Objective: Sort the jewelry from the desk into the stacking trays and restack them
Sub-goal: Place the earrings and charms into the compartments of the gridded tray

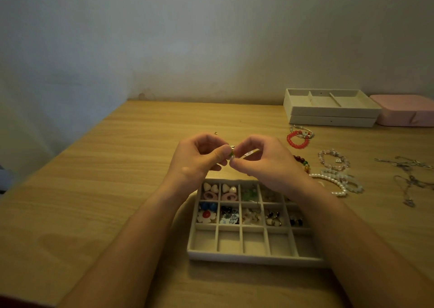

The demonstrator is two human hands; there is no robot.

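The small green jewel (pixel 231 154) is pinched from both sides, the grip of the left hand (pixel 199 158) and of the right hand (pixel 264 163) closed on it. It is above the far rim of the divided tray (pixel 253 259); empty cells (pixel 229 241) lie nearer the person.

Bare left hand (pixel 199 160), bare right hand (pixel 266 164)

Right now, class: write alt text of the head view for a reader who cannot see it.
The left hand and right hand pinch a green jewelry piece between them above a cream divided tray holding earrings on a wooden desk. To the right lie a red bracelet, a pearl strand and silver chains; behind, two stacked trays and a pink box.
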